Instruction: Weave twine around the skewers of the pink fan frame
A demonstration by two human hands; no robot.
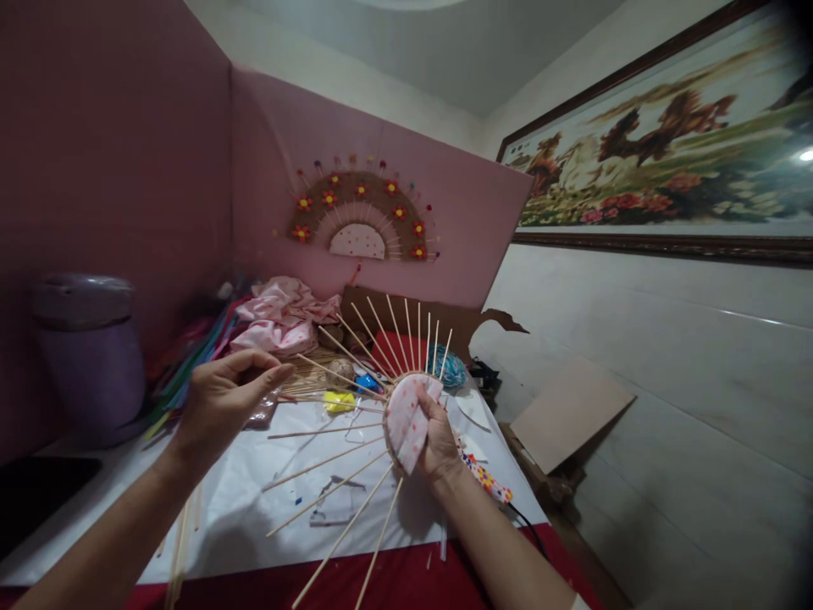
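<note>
My right hand [439,440] grips a half-round pad of pink dotted fabric [406,419] with several thin wooden sticks [356,339] fanning out from its edge. It holds the piece upright above the white sheet [254,500]. My left hand [225,394] hovers to the left, fingers pinched together near the tip of one of the sticks; whether it holds anything is unclear. A finished fan-shaped piece [362,216] with red flowers hangs on the pink board behind.
A purple lidded container [89,347] stands at the left. Pink cloth [283,318], coloured sticks [190,360], a blue yarn ball [448,366] and brown cardboard [445,322] lie at the back. A cardboard panel [568,411] leans by the wall. A framed picture [673,144] hangs right.
</note>
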